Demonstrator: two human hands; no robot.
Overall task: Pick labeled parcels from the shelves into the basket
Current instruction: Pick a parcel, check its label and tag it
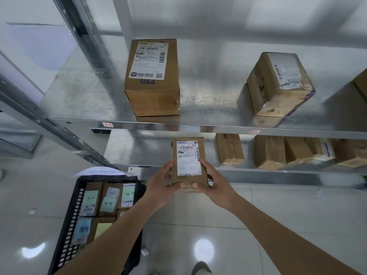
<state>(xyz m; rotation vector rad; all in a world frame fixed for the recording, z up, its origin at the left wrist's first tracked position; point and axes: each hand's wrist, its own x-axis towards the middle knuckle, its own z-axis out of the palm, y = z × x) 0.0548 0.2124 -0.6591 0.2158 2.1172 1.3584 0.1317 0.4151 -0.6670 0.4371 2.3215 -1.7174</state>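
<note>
Evidently caught mid-carry: small labeled parcel (188, 163) held at frame centre, in front of the lower shelf (268, 169) edge, label side up toward the camera. Gripped from both sides — left hand (160, 184) curled round the left edge with thumb over the front corner, right hand (213, 184) wrapped round the right edge with thumb pressed near the bottom of the label (both hands closed on the one box, neither open). Best done by keeping the label facing up, swinging down and left toward the basket (76, 211) at lower left of the frame, and lowering into a free gap, not dropping onto the boxes already packed there. Worth releasing one hand only once the parcel sat over the basket rim. Left on the upper shelf (198, 124): tall box (152, 80) at upper centre and tilted box (278, 86) at upper right, well apart. Further cartons (270, 151) seen along the lower shelf at right of the frame.
</note>
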